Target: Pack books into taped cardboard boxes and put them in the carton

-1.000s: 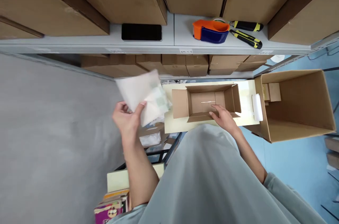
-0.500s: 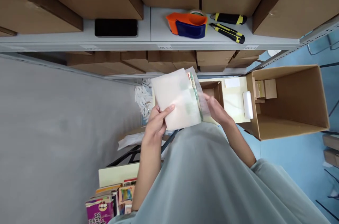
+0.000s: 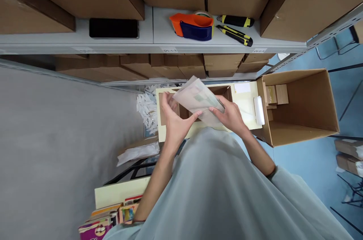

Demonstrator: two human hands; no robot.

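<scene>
Toward the lower left, books (image 3: 98,228): piled together at the picture's bottom edge, well apart from the packet.
Black phone (image 3: 114,28): flat on the grey shelf (image 3: 146,37), probably set there to be within reach yet off the table.
White paper strips (image 3: 148,109): heaped loosely just beyond the left end of the pale table (image 3: 246,107).
Left hand (image 3: 176,127): thumb stretched out to the packet's near edge, fingers fanned wide and blurred; its grip is loose, and I cannot tell whether the thumb presses or merely meets the edge.
Tape dispenser (image 3: 191,27): orange and blue, standing on the shelf with a roll partly hidden behind it.
Packet (image 3: 195,94): thin, translucent, with faint green showing through, held tilted above the open carton (image 3: 224,91) (whose inside it largely hides).
Right hand (image 3: 231,114): grip closed on the packet's right end, thumb on top, fingers mostly hidden; it seems to bear the weight, leaving the other hand free to spread.
Utility knives (image 3: 235,32): two, side by side, handles pointing right, perhaps for easy picking up.
White roll (image 3: 259,110): at the table's right end, against the large box (image 3: 304,107).
Large box: open, with smaller boxes (image 3: 279,94) inside, against its left end.
</scene>
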